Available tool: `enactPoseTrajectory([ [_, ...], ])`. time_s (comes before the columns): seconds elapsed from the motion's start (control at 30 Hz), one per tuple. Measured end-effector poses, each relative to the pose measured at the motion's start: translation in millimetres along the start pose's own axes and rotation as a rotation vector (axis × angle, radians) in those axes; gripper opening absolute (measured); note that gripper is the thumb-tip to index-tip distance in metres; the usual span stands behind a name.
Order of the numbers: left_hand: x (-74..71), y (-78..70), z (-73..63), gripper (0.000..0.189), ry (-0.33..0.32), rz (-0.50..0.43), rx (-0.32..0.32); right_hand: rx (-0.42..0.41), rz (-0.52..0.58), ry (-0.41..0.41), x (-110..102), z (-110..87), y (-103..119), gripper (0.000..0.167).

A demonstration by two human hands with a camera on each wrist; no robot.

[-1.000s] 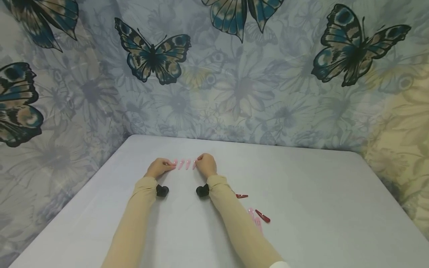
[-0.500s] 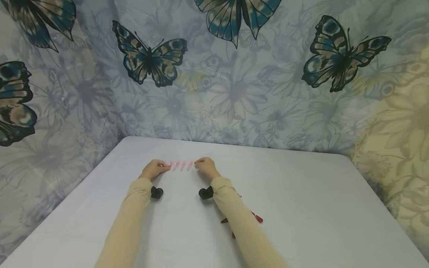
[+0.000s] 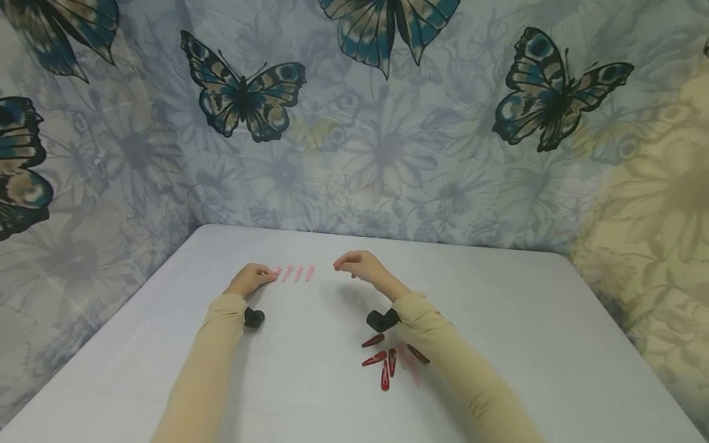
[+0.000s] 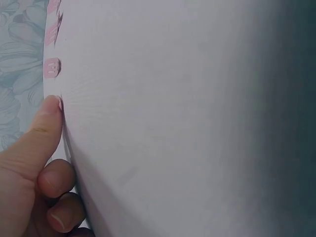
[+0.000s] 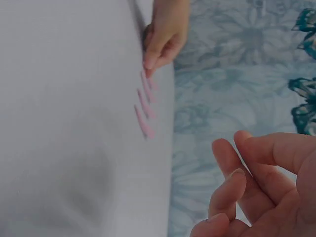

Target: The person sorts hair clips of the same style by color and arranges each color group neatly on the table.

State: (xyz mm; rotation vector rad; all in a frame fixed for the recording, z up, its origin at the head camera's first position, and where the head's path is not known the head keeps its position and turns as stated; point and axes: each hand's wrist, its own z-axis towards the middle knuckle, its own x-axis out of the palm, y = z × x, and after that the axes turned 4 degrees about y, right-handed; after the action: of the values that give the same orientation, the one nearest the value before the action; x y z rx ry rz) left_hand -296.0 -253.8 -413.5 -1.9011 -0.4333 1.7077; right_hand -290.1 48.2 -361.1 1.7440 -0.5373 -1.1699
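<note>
Several pink snap hair clips (image 3: 298, 272) lie side by side in a slanting row towards the back of the white table. My left hand (image 3: 250, 280) is at the row's left end, where its fingertips pinch the leftmost clip (image 3: 277, 270); in the left wrist view the thumb (image 4: 43, 129) hides most of that clip. To the right of the row, my right hand (image 3: 362, 269) is raised above the table. Its fingers (image 5: 225, 157) are loosely bent and hold nothing.
Several dark red snap clips (image 3: 384, 375) lie in a loose cluster below the right wrist, with pink clips (image 3: 408, 363) partly under the right sleeve's line of sight. Black heart-shaped pieces (image 3: 382, 320) sit at both wrists. A butterfly-patterned wall cloth (image 3: 388, 154) borders the table (image 3: 310, 394).
My right hand has let go of the rightmost pink clip in the row and moved up and right, uncovering red clips. The left hand stays at the leftmost clip.
</note>
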Motion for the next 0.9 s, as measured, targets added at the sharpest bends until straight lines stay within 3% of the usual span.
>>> enactPoseTrajectory([
  [0.37, -0.3, 8.2, 4.7, 0.025, 0.037, -0.015, 0.006, -0.043, -0.055, 0.041, -30.7, -54.5, -11.3, 0.03],
  [0.63, -3.0, 7.6, 8.0, 0.026, 0.042, -0.018, -0.023, -0.11, -0.061, 0.066, -39.1, -78.4, -25.2, 0.03],
  [0.9, -2.6, 4.1, 7.6, 0.025, 0.054, -0.03, -0.002, -0.1, -0.058, 0.069, -42.6, -104.2, -32.0, 0.027],
])
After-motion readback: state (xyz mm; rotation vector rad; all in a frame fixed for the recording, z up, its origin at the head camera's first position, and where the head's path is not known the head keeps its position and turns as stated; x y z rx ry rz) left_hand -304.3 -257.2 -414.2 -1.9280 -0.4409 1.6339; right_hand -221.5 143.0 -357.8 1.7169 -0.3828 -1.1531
